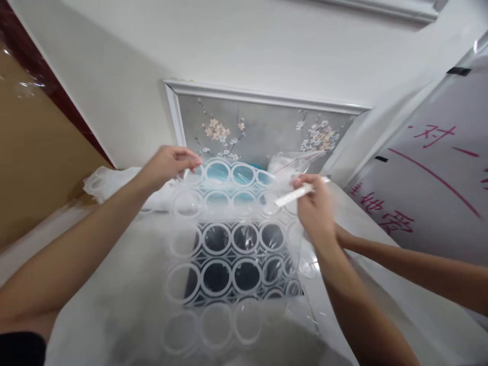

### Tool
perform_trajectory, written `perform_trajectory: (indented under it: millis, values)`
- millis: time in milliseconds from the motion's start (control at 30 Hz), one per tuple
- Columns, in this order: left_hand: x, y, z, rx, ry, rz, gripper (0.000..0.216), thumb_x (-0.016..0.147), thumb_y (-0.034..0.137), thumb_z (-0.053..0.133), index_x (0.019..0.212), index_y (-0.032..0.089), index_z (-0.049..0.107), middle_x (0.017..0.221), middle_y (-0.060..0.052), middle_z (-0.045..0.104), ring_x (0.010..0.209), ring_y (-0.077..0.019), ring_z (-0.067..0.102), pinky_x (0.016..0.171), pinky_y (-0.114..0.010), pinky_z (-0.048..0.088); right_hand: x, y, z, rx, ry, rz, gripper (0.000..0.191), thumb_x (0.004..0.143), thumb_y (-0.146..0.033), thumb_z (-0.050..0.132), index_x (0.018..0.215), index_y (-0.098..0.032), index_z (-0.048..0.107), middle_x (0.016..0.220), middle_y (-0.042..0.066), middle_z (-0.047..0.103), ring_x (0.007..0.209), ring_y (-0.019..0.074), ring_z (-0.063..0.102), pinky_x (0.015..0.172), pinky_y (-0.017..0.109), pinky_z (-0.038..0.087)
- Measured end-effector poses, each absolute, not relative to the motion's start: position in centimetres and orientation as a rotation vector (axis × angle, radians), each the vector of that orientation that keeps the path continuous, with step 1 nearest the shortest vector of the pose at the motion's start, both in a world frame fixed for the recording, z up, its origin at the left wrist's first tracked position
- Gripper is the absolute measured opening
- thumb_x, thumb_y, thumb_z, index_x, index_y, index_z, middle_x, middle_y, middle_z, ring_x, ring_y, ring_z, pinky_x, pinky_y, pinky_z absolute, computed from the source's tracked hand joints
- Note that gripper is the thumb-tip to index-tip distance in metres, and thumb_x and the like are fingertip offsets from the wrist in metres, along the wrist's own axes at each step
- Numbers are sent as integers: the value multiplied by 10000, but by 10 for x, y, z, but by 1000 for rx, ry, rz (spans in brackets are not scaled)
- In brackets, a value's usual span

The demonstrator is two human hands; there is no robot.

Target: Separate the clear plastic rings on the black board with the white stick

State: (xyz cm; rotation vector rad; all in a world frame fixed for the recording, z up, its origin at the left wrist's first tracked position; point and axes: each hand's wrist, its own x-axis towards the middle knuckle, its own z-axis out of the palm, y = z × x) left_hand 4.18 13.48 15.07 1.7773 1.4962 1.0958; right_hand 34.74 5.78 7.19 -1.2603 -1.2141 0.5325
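A clear sheet of large-celled bubble wrap (215,317) hangs spread out in front of me, its round cells in rows. My left hand (173,163) pinches its upper left corner, fingers closed. At the upper right edge my right hand (314,203) is closed around a slim white stick-like tool (293,195), whose exact kind I cannot make out. Whether that hand also grips the wrap is blurred. Through the wrap shows a dark flat rectangle (216,277) on the pale table (125,284). Something light blue (244,175) lies behind the top rows.
Another person's forearm (412,269) reaches in from the right, behind my right wrist. More crumpled white wrap (125,188) lies at the left, and a clear plastic bag (293,162) at the back. A framed floral panel (263,122) and a whiteboard with red writing (430,178) stand close by.
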Motion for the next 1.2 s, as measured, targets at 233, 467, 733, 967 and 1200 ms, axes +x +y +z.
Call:
perform_trajectory:
  millis: [233, 467, 733, 967, 1200]
  values:
    - [32, 185, 24, 1945, 1663, 845, 305, 717, 250, 763, 980, 104, 713, 847, -90, 710, 783, -242, 675, 721, -327, 540, 341, 140, -37, -1509, -1553, 515, 137, 791, -322, 539, 834, -202, 589, 906, 127, 725, 831, 260, 648, 792, 402, 499]
    - [34, 140, -36, 2398, 1569, 661, 488, 832, 216, 638, 1315, 173, 590, 1508, -135, 461, 1428, -332, 373, 1209, -488, 239, 368, 118, -68, -1659, -1702, 466, 346, 869, -412, 483, 1076, -167, 614, 1007, 133, 716, 935, 275, 651, 858, 406, 492]
    - [35, 78, -27, 2761, 1367, 563, 291, 976, 314, 528, 1164, 147, 675, 1338, -168, 590, 1248, -324, 539, 1066, -493, 420, 385, 71, -62, -1991, -1812, 334, 210, 868, -382, 541, 921, -185, 589, 894, 145, 706, 894, 316, 665, 758, 368, 448]
    - [19, -18, -34, 2814, 645, 318, 250, 963, 434, 573, 1007, 196, 636, 1032, -54, 664, 926, -219, 595, 849, -337, 458, 397, 0, -50, -2311, -1847, 481, 165, 858, -314, 522, 748, -246, 419, 684, 65, 649, 675, 240, 619, 581, 286, 368]
    - [-1, 3, -17, 2718, 605, 237, 268, 1009, 180, 382, 800, 184, 550, 789, -26, 604, 735, -181, 525, 761, -314, 419, 398, -10, -31, -2153, -1976, 689, 286, 797, -325, 525, 612, -246, 322, 538, -3, 548, 538, 166, 477, 541, 266, 355]
